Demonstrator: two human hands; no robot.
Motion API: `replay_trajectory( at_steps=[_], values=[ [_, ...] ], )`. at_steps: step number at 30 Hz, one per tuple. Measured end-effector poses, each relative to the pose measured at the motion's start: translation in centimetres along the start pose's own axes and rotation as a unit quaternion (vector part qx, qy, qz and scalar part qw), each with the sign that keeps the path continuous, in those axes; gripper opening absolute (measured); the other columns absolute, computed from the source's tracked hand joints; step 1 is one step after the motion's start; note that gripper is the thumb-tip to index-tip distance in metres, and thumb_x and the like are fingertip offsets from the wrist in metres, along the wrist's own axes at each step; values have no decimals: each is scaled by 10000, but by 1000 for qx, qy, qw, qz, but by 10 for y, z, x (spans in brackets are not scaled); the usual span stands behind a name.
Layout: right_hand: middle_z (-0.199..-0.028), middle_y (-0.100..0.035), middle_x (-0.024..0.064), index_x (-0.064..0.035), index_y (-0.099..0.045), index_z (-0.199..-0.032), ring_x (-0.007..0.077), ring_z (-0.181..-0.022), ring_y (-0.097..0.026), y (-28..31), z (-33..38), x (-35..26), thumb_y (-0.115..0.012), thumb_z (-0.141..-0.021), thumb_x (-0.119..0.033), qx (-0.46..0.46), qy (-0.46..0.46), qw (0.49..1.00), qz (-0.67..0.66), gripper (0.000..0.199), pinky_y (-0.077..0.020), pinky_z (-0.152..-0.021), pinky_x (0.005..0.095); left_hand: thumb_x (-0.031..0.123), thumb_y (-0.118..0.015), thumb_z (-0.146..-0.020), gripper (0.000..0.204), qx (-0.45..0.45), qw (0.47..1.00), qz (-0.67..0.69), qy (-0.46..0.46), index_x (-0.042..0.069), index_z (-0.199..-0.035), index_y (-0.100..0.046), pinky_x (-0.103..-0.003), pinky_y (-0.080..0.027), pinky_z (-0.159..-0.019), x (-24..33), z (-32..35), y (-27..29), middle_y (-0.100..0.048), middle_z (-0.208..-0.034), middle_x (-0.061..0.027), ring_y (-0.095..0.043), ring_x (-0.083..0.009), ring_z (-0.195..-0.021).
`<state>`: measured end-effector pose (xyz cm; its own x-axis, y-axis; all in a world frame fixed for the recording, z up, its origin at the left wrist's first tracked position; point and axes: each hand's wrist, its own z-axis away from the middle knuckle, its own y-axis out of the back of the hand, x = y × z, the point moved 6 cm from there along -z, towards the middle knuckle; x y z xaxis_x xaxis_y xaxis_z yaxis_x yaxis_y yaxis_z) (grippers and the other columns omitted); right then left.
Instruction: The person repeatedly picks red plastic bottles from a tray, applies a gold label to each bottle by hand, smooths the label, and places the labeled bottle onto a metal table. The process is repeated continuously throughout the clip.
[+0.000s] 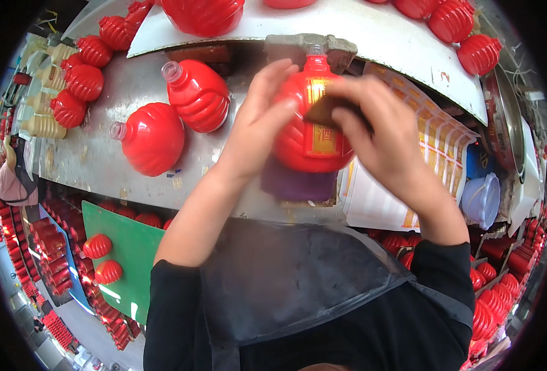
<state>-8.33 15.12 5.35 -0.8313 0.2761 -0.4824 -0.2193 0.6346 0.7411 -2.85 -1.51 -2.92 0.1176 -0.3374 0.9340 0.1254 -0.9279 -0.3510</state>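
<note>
- We see the left hand [258, 120] with its grip wrapped on the left side of a red ribbed bottle [307, 133], upright on a purple pad [298, 184] on the metal tabletop [100, 154].
- The right hand [382, 133] pinches a dark brown pad [323, 110] against the bottle's gold label [323, 137].
- Two unlabelled red bottles [153, 137] lie just left; a stack of label sheets [434, 148] sits right.
</note>
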Motion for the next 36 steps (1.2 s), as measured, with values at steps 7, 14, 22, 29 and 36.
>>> replay_trajectory(
  at_steps=[7, 14, 22, 29, 36],
  values=[
    [-1046, -724, 177, -10, -665, -1217, 342, -937, -732, 3, -85, 19, -684, -921, -3, -63, 19, 998, 1, 297, -585, -841, 373, 205, -805, -839, 891, -31, 991, -128, 23, 2, -1556, -317, -420, -397, -1182, 6, -15, 2, -480, -1520, -246, -478, -323, -1423],
    [-1001, -736, 175, -6, -693, -1186, 345, -908, -740, -4, -76, 14, -708, -895, -23, -122, 57, 991, 10, 292, -588, -814, 385, 166, -815, -815, 939, -72, 984, -142, 75, 7, -1566, -274, -383, -411, -1152, 14, -28, -6, -588, -1385, -138, -543, -221, -1309],
    [-1058, -749, 175, 14, -702, -1142, 334, -955, -749, 0, -64, 40, -744, -866, 8, -18, -6, 999, -32, 279, -600, -841, 378, 178, -763, -932, 585, -11, 983, -151, 105, 10, -1390, -440, -298, -511, -981, 3, -47, -7, -638, -1203, -95, -618, -147, -1120],
    [-983, -773, 107, -70, -750, -1028, 280, -928, -765, 10, 21, -22, -783, -767, 79, 30, 185, 982, -20, 302, -609, -791, 370, 138, -569, -1066, 140, 21, 989, -100, 102, 39, -1162, -543, -251, -492, -893, 2, -42, -6, -629, -1076, -29, -578, -68, -982],
    [-1047, -750, 156, 4, -704, -1212, 298, -872, -738, 29, 3, -21, -735, -868, 68, 106, 56, 992, 27, 351, -583, -775, 361, 101, -486, -1096, 130, -18, 991, -133, -10, 41, -1206, -519, -283, -442, -1036, 21, -8, -23, -586, -1237, -50, -531, -93, -1112]
  ],
)
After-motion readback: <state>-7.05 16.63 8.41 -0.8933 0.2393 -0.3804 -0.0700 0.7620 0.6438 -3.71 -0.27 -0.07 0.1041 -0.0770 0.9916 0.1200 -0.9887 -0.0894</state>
